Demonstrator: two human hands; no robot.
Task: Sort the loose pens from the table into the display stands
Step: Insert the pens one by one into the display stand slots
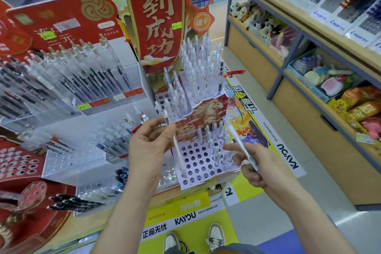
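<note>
1. The left hand (148, 146) is clamped on the top of a white pen (179, 156). The pen is held nearly upright with its tip down at the near left corner of the stand (203, 173), probably so it can drop straight into a hole. I cannot tell whether the tip is already in one.
2. The right hand (257, 165) pinches a second pen (237, 140), slanted with its far end up. It waits just right of the stand's low tier, likely next to go in.
3. The stand is stepped. Its far, higher tiers are packed with clear pens, while the near tier has many bare holes, so much sorting looks left.
4. The table is crowded: clear trays (92, 80) of pens stand to the left, and dark pens (70, 202) lie on their sides at near left.
5. This is a shop. A red banner (156, 16) rises behind the stand, and wooden shelves (309, 33) with soft toys run along the right.
</note>
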